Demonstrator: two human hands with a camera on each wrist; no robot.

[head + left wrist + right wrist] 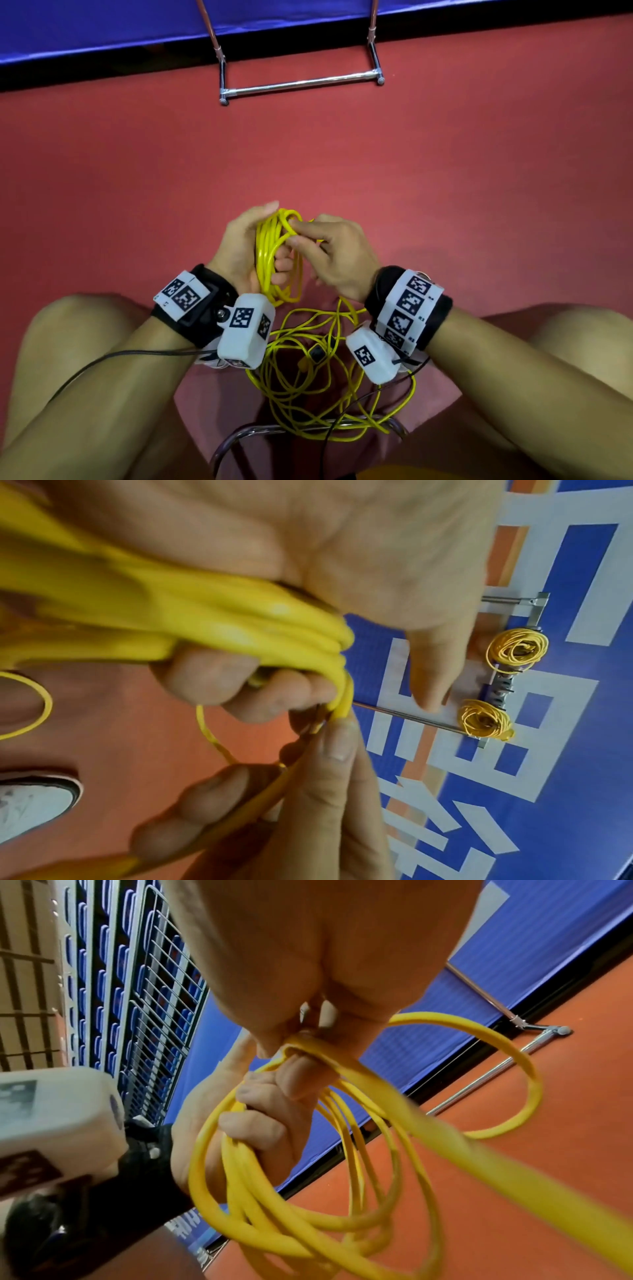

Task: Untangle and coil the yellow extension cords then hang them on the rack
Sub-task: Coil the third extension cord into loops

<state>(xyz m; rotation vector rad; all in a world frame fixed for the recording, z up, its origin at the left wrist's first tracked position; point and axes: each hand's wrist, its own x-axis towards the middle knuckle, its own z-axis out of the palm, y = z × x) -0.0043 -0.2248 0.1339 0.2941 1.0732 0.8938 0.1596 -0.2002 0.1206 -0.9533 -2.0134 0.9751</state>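
Currently the left hand [239, 246] grips a partly wound coil [274, 253] of yellow cord, fingers [212, 680] curled through the loops. Right hand [337, 253] pinches the cord at the top of that coil, thumb and fingers closed on a single strand as far as the left wrist view shows; it's blurred there. Both hands are held above the red floor [445, 171], between the person's knees.

Rest of the cord hangs from the coil into a loose tangle [308, 383] below the wrists, draped over a chrome chair frame [260, 430]. A small black part [318, 353] sits in the tangle; can't tell what it is.

Rack [503, 685] stands against the blue wall, well apart from the hands. Two finished yellow coils already hang on it: one [518, 647], another [483, 718].
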